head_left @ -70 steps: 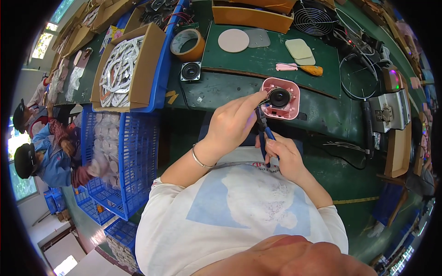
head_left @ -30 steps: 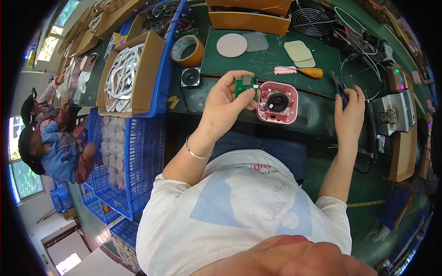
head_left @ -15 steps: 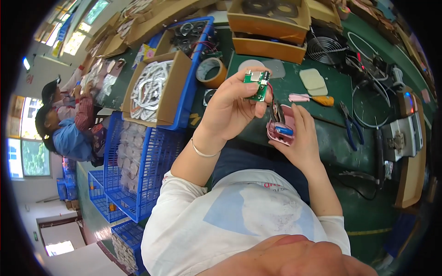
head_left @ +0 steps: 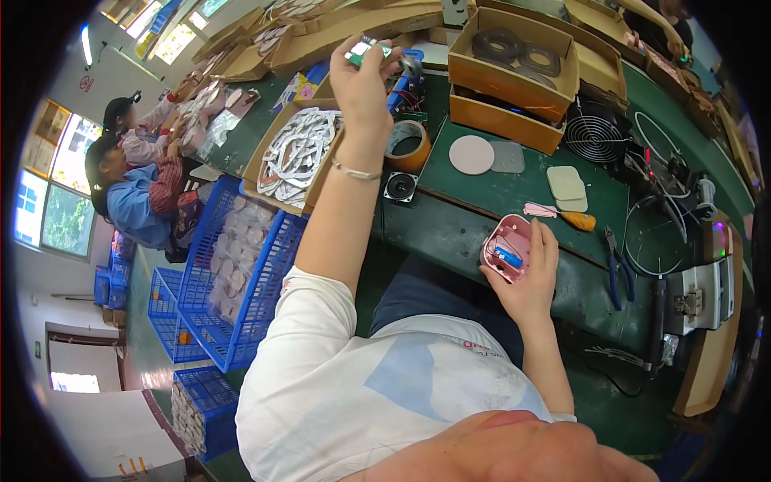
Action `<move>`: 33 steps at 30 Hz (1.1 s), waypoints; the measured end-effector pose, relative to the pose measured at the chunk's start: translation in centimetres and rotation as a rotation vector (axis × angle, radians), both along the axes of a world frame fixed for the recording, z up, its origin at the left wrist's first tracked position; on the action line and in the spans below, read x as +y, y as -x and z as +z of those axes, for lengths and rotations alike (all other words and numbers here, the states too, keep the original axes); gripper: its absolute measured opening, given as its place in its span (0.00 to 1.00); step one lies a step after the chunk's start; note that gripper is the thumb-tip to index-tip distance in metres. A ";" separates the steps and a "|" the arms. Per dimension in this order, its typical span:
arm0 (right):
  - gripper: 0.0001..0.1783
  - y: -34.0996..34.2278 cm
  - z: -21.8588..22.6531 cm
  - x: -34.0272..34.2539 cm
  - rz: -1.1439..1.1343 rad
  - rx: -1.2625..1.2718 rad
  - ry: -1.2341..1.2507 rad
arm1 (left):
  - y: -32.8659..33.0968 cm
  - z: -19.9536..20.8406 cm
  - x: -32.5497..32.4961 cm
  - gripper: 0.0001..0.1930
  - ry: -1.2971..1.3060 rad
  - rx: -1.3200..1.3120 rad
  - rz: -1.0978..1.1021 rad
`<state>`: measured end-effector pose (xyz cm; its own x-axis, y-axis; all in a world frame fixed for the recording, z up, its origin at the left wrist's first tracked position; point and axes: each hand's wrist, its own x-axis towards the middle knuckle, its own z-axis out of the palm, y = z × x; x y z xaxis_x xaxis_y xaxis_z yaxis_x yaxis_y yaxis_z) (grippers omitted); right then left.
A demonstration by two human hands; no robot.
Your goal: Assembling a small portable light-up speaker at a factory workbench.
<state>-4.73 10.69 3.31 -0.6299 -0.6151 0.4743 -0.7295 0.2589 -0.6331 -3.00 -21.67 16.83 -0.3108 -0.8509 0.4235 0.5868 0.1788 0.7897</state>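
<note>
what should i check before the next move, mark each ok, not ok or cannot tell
1. Green circuit board gripped: ok, raised in the left hand.
2. Pink housing held: ok, in the right hand, open side showing.
3. Blue cylinder inside the housing: ok.
4. Blue-handled pliers put down: ok, lying on the bench at the right.
5. One hand free: not ok, both are occupied.
6. Board's solder joints sound: cannot tell, too small.

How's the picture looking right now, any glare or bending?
Head view: the long cardboard tray bows near the right rim; left-hand windows look overexposed; the green circuit board in the left hand looks partly washed out; the pink housing reads clearer.
</note>
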 end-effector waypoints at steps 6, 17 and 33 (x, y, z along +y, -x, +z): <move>0.57 -0.2 0.6 0.0 0.003 -0.020 -0.021 | 2.2 -9.3 -0.7 0.29 -0.554 -0.115 -0.069; 0.58 -0.1 0.6 0.1 0.006 -0.052 -0.044 | 0.2 -7.6 9.9 0.27 -0.243 -0.292 -0.441; 0.42 10.3 8.0 -2.8 0.063 0.244 0.050 | 4.9 -9.5 10.2 0.28 -0.004 -0.192 -1.077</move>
<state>-14.99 7.91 11.27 -0.4537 -0.6219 0.6382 -0.8762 0.1809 -0.4467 -7.95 -11.42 7.32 -0.9534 -0.0944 0.2865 0.3011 -0.3573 0.8842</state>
